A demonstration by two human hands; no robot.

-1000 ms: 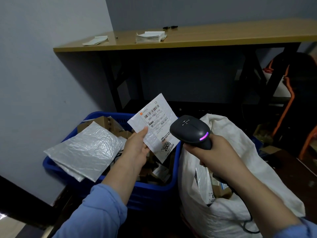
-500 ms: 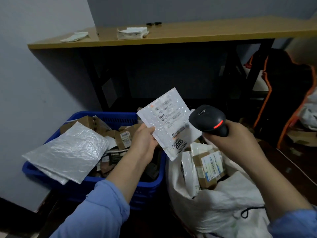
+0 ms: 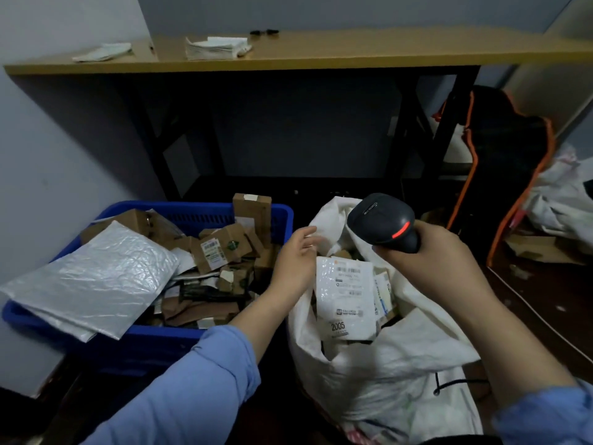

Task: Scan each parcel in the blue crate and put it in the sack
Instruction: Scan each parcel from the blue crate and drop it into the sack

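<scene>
The blue crate (image 3: 179,332) on the left holds several brown cardboard parcels (image 3: 221,248), and a large silver bubble mailer (image 3: 93,277) lies over its left rim. The white sack (image 3: 385,374) stands open to its right. A flat white parcel marked 2005 (image 3: 346,300) lies on top of the parcels inside the sack. My left hand (image 3: 296,261) hovers empty between crate and sack, fingers relaxed, just left of that parcel. My right hand (image 3: 430,252) grips a black barcode scanner (image 3: 383,226) with a red light, held above the sack's mouth.
A wooden table (image 3: 321,56) with black legs spans the back, with paper stacks (image 3: 218,48) on it. A grey wall closes the left side. A black and orange chair (image 3: 500,162) and another white bag (image 3: 564,200) stand at the right. A cable (image 3: 542,322) runs across the floor.
My left hand has let go of the white 2005 parcel, which now lies in the sack. The scanner has stayed over the sack; its light went from purple to red.
</scene>
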